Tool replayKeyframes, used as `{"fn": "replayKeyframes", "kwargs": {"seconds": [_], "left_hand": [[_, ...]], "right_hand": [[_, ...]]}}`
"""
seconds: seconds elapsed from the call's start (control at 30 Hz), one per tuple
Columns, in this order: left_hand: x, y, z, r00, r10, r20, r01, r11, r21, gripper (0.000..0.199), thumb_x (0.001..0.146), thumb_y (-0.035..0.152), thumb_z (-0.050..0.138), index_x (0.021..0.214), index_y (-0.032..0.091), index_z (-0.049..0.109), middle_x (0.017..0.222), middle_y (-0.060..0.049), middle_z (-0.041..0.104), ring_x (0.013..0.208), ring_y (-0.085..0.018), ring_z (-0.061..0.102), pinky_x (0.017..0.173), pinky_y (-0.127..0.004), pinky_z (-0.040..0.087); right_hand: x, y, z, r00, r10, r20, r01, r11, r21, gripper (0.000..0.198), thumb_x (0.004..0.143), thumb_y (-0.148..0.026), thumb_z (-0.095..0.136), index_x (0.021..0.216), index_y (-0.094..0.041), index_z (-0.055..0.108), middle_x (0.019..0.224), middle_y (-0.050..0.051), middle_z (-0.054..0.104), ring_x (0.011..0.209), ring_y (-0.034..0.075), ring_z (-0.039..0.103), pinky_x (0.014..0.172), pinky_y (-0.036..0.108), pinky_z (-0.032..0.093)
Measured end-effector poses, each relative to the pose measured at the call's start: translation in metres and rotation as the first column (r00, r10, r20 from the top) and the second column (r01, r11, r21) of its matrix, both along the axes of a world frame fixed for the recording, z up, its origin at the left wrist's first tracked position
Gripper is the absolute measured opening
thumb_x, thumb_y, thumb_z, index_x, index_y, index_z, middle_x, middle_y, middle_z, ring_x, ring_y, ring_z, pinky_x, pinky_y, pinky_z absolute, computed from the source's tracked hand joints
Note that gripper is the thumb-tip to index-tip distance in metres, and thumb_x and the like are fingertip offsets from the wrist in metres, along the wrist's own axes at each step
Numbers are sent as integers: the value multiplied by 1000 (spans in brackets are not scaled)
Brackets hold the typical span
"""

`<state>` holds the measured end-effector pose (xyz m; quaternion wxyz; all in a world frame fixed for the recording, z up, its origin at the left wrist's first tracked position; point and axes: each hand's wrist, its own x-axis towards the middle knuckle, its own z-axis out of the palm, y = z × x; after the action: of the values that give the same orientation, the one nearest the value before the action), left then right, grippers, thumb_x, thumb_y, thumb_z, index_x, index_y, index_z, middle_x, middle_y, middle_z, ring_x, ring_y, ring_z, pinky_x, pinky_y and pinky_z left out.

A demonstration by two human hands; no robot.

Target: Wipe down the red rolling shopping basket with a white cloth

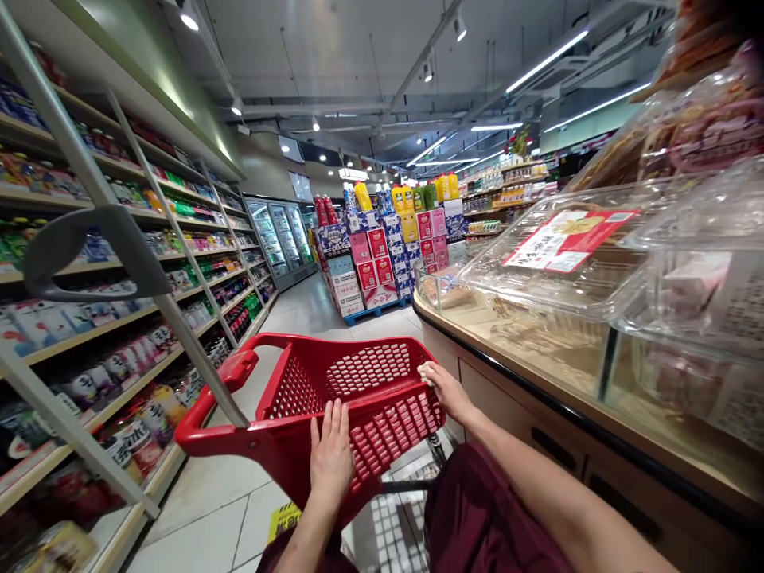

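Note:
A red plastic shopping cart [391, 438] stands directly before me with its slotted basket open at the top. My left hand [331, 460] lies with fingers extended against the near side of the basket, just at its rim. At the right corner of the cart, my right hand [452, 394] is closed on a crumpled whitish cloth [426, 370], pressed to the red rim. From the cart's left side a grey metal pole [194, 350] rises slanting to the upper left, with a dark grey loop grip [134, 248] on it.
Shelves of drinks and packets [143, 318] line the left. On the right, a display counter [477, 350] bears clear plastic food boxes [549, 247]. Stacked cartons [376, 259] stand ahead, with glass-door fridges [280, 235] behind. A yellow floor sign [283, 521] lies below the cart.

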<state>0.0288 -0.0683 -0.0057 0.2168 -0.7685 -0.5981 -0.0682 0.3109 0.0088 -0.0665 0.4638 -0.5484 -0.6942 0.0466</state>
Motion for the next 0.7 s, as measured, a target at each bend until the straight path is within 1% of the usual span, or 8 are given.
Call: {"fn": "replayKeyframes", "kwargs": {"seconds": [0.07, 0.1, 0.17, 0.23, 0.33, 0.47, 0.6, 0.7], "left_hand": [[2, 1, -1, 1000, 9, 8, -9, 1000, -4, 68, 68, 20, 40, 134, 11, 31, 143, -7, 26, 134, -22, 18, 110, -45, 11], [2, 1, -1, 1000, 16, 10, -16, 1000, -2, 68, 68, 21, 41, 134, 10, 31, 143, -8, 26, 134, -23, 18, 110, -45, 12], [1, 3, -2, 1000, 23, 8, -23, 1000, 12, 68, 68, 23, 42, 134, 10, 30, 143, -8, 26, 134, -23, 17, 109, -44, 13], [-1, 5, -4, 1000, 11, -2, -11, 999, 30, 68, 69, 24, 42, 134, 10, 31, 143, -8, 26, 134, -23, 17, 109, -44, 13], [-4, 7, -7, 1000, -7, -16, 7, 999, 32, 67, 68, 21, 41, 134, 11, 31, 143, -7, 27, 134, -22, 18, 109, -44, 13], [-2, 9, -10, 1000, 5, -11, -4, 998, 67, 68, 67, 20, 42, 133, 10, 32, 142, -9, 29, 133, -23, 18, 109, -45, 14], [-1, 9, -11, 1000, -5, -18, 6, 996, 84, 66, 68, 21, 42, 133, 11, 33, 142, -8, 30, 133, -23, 19, 109, -43, 15], [-4, 9, -9, 1000, -7, -26, 9, 997, 71, 65, 68, 19, 40, 133, 11, 34, 142, -7, 30, 133, -22, 20, 109, -42, 15]], "right_hand": [[-28, -4, -2, 995, -55, -82, 64, 992, 107, 41, 80, -7, 33, 108, -21, 61, 122, 4, 54, 119, 16, 43, 103, 38, 33], [-45, -6, -2, 995, -36, -89, 50, 986, 158, 43, 81, -7, 31, 110, -22, 59, 121, 4, 55, 120, 16, 42, 104, 39, 31], [-75, -9, 2, 997, 63, -34, -54, 971, 234, 45, 84, -7, 29, 116, -23, 55, 120, 3, 55, 119, 15, 42, 105, 39, 30], [-88, -9, 5, 988, 153, 39, -157, 955, 253, 43, 86, -10, 31, 120, -23, 52, 120, 4, 55, 116, 15, 45, 102, 37, 34], [-71, -8, 6, 994, 95, 46, -102, 972, 212, 37, 85, -15, 38, 118, -22, 54, 110, 5, 59, 102, 18, 53, 90, 36, 45], [-43, -6, 5, 998, -54, 17, 51, 986, 156, 27, 78, -14, 48, 100, -19, 63, 96, 8, 58, 91, 21, 53, 79, 37, 47], [-66, -7, 12, 989, 5, 148, -25, 991, 134, 31, 73, -14, 54, 101, -25, 62, 91, 5, 58, 87, 19, 51, 78, 32, 43], [-76, -6, 15, 982, 12, 190, -46, 984, 175, 33, 73, -13, 52, 103, -23, 61, 108, 8, 56, 102, 22, 48, 87, 37, 38]]}}
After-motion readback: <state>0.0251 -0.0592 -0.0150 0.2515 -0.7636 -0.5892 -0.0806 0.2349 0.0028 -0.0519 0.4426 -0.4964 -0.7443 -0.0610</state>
